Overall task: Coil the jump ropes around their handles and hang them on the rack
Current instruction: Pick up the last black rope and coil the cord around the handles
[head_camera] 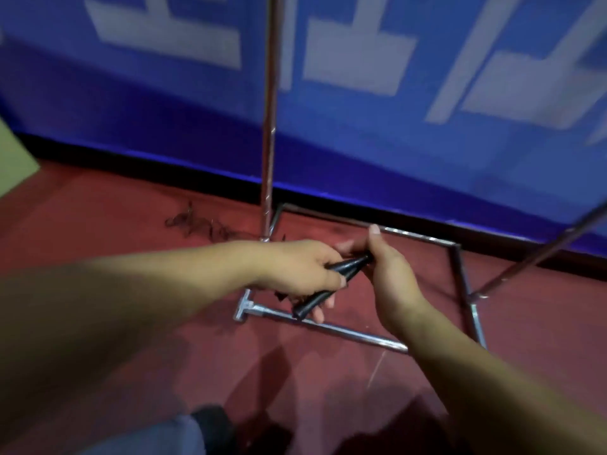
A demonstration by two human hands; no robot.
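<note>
Early stage, I'd say. My left hand grips the two black handles together, fingers curled round them; the handles splay apart a bit, with the lower end pointing down toward the floor. My right hand is at the upper tips of the handles, fingers pinching there, thumb sticking up. I can't make out the cord itself at the hands, too blurred, so can't tell if any wraps are on yet. Nothing reads as a finished coil.

The rack stands right in front of me: chrome upright, base frame on the red floor just below my hands. No rope visible hanging on the part in view; top bar is out of frame.

A dark tangle lies on the floor left of the upright, possibly another rope waiting.

Left, as I judge it: wrap this one, hang it, then the rest.
</note>
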